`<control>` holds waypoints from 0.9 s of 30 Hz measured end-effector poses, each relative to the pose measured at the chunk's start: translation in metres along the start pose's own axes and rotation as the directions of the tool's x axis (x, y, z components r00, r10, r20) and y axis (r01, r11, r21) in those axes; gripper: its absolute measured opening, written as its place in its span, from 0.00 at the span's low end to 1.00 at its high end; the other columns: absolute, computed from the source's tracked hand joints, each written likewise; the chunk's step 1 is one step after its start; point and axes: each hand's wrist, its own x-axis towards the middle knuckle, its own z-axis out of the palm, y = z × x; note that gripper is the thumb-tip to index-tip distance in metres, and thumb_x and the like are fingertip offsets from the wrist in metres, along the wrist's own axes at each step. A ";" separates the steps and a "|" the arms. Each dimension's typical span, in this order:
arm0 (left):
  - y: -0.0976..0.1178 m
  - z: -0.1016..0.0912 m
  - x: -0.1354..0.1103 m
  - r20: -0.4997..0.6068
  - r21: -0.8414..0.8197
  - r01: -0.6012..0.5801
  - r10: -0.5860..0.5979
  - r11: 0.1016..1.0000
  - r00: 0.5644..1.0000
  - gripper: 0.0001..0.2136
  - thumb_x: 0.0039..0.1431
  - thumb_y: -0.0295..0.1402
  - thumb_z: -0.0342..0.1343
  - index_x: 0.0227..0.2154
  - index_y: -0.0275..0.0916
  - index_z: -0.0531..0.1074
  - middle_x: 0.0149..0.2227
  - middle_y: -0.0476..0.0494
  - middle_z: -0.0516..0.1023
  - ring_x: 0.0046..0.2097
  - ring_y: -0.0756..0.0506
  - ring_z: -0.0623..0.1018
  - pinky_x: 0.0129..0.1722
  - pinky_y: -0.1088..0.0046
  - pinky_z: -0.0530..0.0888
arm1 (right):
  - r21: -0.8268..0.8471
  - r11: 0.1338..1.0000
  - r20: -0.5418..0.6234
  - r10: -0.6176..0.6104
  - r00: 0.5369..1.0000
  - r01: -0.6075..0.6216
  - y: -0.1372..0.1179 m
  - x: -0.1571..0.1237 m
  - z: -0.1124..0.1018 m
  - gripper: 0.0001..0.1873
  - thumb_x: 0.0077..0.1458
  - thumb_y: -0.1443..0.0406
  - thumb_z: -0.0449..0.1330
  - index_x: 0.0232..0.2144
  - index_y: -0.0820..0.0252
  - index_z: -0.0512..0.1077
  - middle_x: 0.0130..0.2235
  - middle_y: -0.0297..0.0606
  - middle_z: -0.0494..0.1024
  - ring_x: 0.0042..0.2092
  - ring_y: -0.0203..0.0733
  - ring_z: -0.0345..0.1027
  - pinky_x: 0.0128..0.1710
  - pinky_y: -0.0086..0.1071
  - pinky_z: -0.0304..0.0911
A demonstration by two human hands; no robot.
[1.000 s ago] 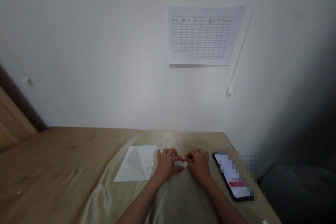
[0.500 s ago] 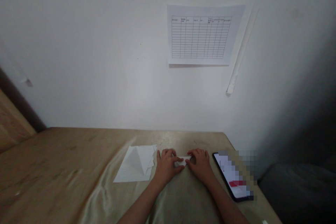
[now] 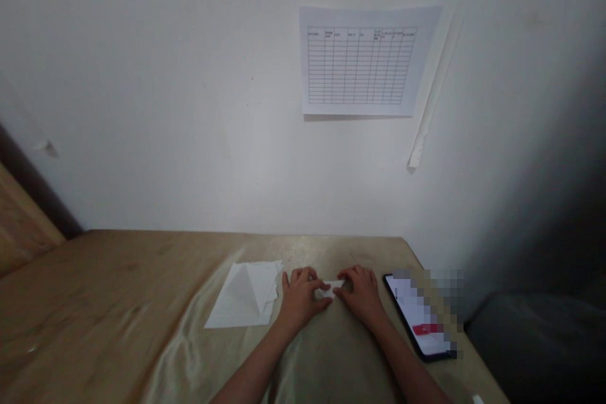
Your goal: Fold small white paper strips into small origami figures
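A small folded piece of white paper [image 3: 331,291] lies on the cloth-covered table between my two hands. My left hand [image 3: 302,293] grips its left side, with the thumb and a finger on the paper. At its right side, my right hand [image 3: 360,290] pinches the edge between thumb and fingers. The fingers hide parts of the paper, so its full shape cannot be made out. Just left of my left hand rests a stack of white paper sheets [image 3: 227,309], the top one creased and uneven at its right edge.
A phone [image 3: 433,348] with a lit screen, partly blurred out, lies right of my right hand. The tan cloth [image 3: 118,303] is wrinkled on the left. Behind the table stands a white wall [image 3: 189,139] with a printed table sheet [image 3: 362,110] on it.
Both hands stay almost in place on the folded paper, with only a very slight shift of the fingers. The view has moved a little.
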 end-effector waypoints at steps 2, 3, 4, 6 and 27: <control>-0.001 0.000 0.000 0.012 0.017 0.001 -0.001 1.000 1.000 0.14 0.53 0.48 0.67 0.43 0.59 0.81 0.53 0.47 0.74 0.60 0.33 0.66 0.65 0.36 0.45 | 0.011 1.000 -0.004 0.007 1.000 -0.007 0.001 0.002 -0.001 0.12 0.55 0.62 0.63 0.43 0.51 0.77 0.47 0.38 0.78 0.54 0.48 0.67 0.60 0.41 0.50; -0.001 0.001 0.001 0.016 0.024 0.000 -0.001 1.000 1.000 0.14 0.53 0.48 0.67 0.43 0.59 0.81 0.53 0.47 0.74 0.60 0.33 0.66 0.65 0.36 0.44 | 0.015 1.000 -0.006 0.014 1.000 -0.014 0.002 0.004 -0.001 0.12 0.55 0.63 0.62 0.43 0.51 0.77 0.47 0.38 0.78 0.54 0.48 0.67 0.60 0.40 0.51; 0.000 0.001 0.001 0.018 0.030 0.000 0.000 1.000 1.000 0.14 0.53 0.48 0.67 0.44 0.59 0.81 0.53 0.47 0.74 0.60 0.33 0.66 0.65 0.36 0.44 | 0.020 1.000 -0.009 0.024 1.000 -0.024 0.003 0.005 -0.002 0.13 0.55 0.64 0.62 0.44 0.51 0.77 0.46 0.38 0.79 0.53 0.48 0.67 0.59 0.39 0.52; 0.000 0.000 0.001 0.016 0.029 -0.001 0.000 1.000 1.000 0.14 0.53 0.48 0.66 0.43 0.58 0.81 0.53 0.47 0.74 0.60 0.33 0.66 0.65 0.37 0.44 | 0.037 0.998 -0.005 0.045 0.999 -0.045 0.006 0.009 -0.004 0.15 0.54 0.66 0.61 0.45 0.52 0.77 0.43 0.37 0.80 0.51 0.47 0.68 0.57 0.38 0.54; -0.004 -0.001 0.002 0.006 -0.003 -0.048 0.048 0.999 0.999 0.11 0.58 0.47 0.63 0.43 0.59 0.81 0.49 0.47 0.74 0.57 0.36 0.67 0.64 0.40 0.47 | -0.010 1.000 -0.032 -0.012 0.999 0.012 0.012 0.010 -0.004 0.14 0.64 0.65 0.51 0.40 0.54 0.78 0.45 0.38 0.80 0.52 0.45 0.68 0.55 0.35 0.55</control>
